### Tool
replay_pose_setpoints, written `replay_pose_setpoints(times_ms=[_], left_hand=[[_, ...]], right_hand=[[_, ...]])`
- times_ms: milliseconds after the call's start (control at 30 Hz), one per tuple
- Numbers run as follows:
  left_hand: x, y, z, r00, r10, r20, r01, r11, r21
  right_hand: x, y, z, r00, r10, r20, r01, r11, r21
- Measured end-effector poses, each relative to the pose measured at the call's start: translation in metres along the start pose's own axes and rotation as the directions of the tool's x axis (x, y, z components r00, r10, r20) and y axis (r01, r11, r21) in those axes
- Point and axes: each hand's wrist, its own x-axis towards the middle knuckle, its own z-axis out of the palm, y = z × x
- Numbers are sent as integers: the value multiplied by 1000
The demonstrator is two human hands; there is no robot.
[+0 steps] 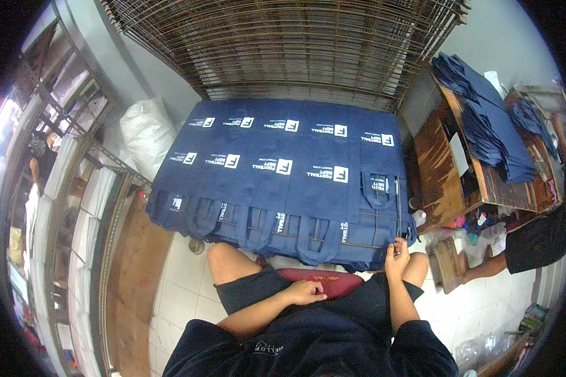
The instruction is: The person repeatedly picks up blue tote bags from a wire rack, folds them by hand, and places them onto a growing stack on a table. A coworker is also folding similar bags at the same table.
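Navy blue fabric tote bags with white print lie in overlapping rows on a wire rack in front of me. Along the near edge their handles loop over the thin metal rods. My right hand is at the rack's near right corner, its fingers closed around the end of a rod. Closer to my body, my left hand hovers or rests over a dark red seat between my legs. Its fingers are loosely curled, and nothing shows in them.
Stacked wire racks rise behind the bags. At right, a wooden cabinet carries piled navy fabric. Another person's leg is beside a wooden block. At left are a white sack and metal shelving.
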Motion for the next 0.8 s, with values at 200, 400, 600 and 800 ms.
replay_pose_setpoints(times_ms=[200,400,600,800], left_hand=[[3,-4,2,999,25,-46,-24,1000,18],[6,5,5,1000,11,12,-12,991,132],[26,30,24,970,214,119,-211,977,-37],[30,11,17,986,-65,156,62,998,19]], right_hand=[[11,12,0,981,-76,-180,63,995,-77],[14,23,0,957,71,-281,-80,997,-22],[17,32,4,966,20,-256,-47,994,-97],[16,34,4,963,49,-264,-68,995,-66]])
